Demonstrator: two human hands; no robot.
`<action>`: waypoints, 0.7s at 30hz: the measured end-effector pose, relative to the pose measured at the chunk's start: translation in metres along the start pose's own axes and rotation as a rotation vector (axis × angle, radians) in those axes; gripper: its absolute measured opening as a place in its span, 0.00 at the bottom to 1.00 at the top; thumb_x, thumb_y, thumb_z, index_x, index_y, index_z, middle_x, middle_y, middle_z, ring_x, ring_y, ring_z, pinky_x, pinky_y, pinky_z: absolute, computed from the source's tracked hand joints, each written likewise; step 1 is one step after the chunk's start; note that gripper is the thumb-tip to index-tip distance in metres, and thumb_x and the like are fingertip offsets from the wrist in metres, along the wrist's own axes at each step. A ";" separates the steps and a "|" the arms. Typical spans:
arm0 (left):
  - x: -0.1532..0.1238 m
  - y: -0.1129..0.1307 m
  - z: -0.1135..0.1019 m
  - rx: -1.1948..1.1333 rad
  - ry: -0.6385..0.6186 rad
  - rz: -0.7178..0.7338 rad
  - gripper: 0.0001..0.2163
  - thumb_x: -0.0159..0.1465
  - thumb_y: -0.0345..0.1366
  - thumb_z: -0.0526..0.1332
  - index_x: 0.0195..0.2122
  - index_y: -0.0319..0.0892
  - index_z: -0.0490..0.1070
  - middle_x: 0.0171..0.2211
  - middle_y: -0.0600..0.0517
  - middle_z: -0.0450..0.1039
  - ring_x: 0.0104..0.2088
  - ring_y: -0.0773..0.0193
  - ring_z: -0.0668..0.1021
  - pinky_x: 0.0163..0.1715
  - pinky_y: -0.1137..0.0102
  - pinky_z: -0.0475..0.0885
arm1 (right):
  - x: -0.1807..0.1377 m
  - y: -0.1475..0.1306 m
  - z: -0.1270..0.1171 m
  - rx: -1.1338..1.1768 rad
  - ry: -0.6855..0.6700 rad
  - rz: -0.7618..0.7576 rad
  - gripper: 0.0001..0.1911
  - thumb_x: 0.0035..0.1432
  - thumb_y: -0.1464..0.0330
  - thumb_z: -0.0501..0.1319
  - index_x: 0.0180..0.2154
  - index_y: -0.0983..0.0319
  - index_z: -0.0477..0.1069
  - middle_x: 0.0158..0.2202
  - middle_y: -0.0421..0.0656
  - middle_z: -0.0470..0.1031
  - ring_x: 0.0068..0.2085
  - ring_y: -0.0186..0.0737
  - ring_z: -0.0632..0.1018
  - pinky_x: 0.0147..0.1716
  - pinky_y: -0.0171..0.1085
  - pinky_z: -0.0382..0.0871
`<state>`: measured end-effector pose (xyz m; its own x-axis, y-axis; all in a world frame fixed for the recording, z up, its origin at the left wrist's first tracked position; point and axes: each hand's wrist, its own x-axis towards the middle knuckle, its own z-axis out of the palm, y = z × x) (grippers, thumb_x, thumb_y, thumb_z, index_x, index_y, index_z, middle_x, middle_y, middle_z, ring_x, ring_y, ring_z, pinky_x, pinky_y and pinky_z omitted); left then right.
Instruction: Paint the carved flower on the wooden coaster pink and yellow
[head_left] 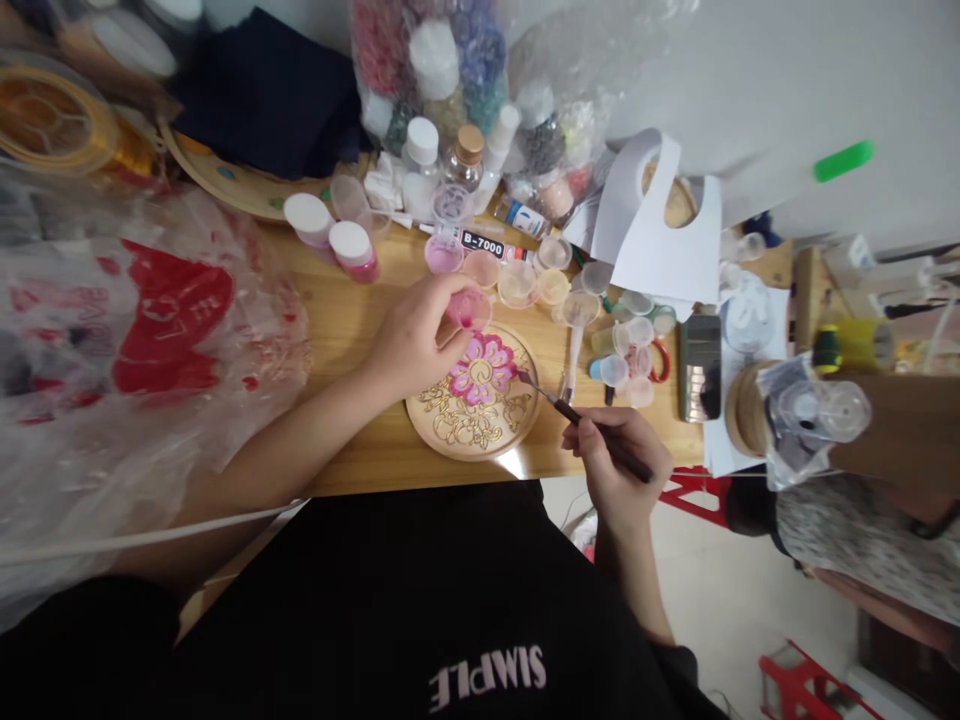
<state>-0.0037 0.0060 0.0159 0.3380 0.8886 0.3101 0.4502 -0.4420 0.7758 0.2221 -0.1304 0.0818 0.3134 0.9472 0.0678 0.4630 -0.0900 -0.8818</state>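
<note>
My left hand (420, 338) is closed around a small clear plastic cup (471, 308) with pink stuff in it, held tilted over the far edge of a round wooden disc (431, 443). On the disc is a pink flower (482, 368) with gold outlines, and gold scrollwork (466, 428) lies below it. In my right hand (619, 455) is a thin palette knife (592, 425) with a dark handle. Its metal tip is at the flower's right edge; whether it touches the surface I cannot tell.
Behind the disc stand several small cups (517, 283) of coloured material, a B-7000 glue tube (484, 243) and lidded jars (354, 250). A brush (574, 345) lies to the right, near a dark phone-like device (700, 368). Plastic bags (150, 330) crowd the left. Another person (870, 550) is at far right.
</note>
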 end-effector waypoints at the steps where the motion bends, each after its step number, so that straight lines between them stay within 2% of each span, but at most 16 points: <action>1: 0.000 0.000 0.000 -0.006 0.003 0.004 0.18 0.62 0.27 0.62 0.54 0.42 0.68 0.51 0.46 0.78 0.53 0.52 0.81 0.56 0.57 0.77 | 0.000 0.001 0.000 -0.003 -0.001 0.000 0.04 0.62 0.66 0.68 0.35 0.60 0.78 0.23 0.38 0.78 0.22 0.34 0.78 0.22 0.32 0.72; 8: 0.000 0.001 0.000 -0.007 -0.001 -0.003 0.17 0.62 0.28 0.62 0.53 0.42 0.68 0.51 0.46 0.78 0.53 0.52 0.81 0.55 0.57 0.77 | 0.001 0.001 0.002 0.004 -0.008 -0.008 0.06 0.62 0.64 0.68 0.35 0.60 0.78 0.23 0.38 0.78 0.22 0.34 0.78 0.21 0.32 0.71; 14: 0.000 0.000 0.001 -0.003 0.032 0.020 0.16 0.63 0.28 0.62 0.52 0.42 0.68 0.49 0.46 0.79 0.49 0.53 0.82 0.51 0.59 0.79 | 0.003 -0.001 0.003 0.043 0.003 -0.006 0.06 0.62 0.63 0.68 0.35 0.59 0.78 0.23 0.38 0.79 0.22 0.35 0.79 0.22 0.33 0.73; 21: 0.000 -0.004 0.002 0.003 0.069 0.042 0.17 0.63 0.28 0.63 0.52 0.42 0.67 0.49 0.46 0.79 0.49 0.55 0.82 0.51 0.60 0.78 | 0.008 0.001 0.004 0.111 0.064 0.013 0.10 0.61 0.60 0.68 0.32 0.60 0.76 0.21 0.38 0.77 0.21 0.35 0.77 0.19 0.33 0.71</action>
<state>-0.0040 0.0077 0.0119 0.2987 0.8756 0.3795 0.4397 -0.4792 0.7596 0.2213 -0.1218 0.0799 0.3726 0.9243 0.0827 0.3652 -0.0641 -0.9287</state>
